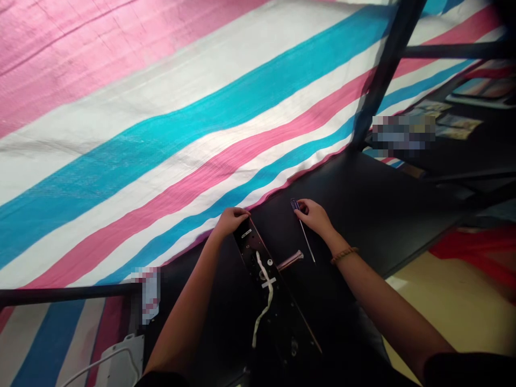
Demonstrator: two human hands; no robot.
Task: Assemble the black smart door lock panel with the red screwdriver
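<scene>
A long black panel (296, 317) lies lengthwise on the black table, with a pale cord or strip (264, 312) running down its face and a small white label near its far end. My left hand (233, 221) pinches the far end of the panel between thumb and fingers. In my right hand (316, 217) is a screwdriver (305, 236), gripped by its dark handle. Its thin metal shaft slants down, the tip pointing back toward me, to the right of the panel. Between the panel and the screwdriver lies a small, narrow bundle (291, 260).
Striped pink, white and blue sheeting (169, 161) hangs along the table's far edge. A dark post (381, 75) rises at the right, beside another dark surface holding papers (459, 126). A light box with a cable (124, 357) sits at lower left. Red cloth (475, 258) is at the right.
</scene>
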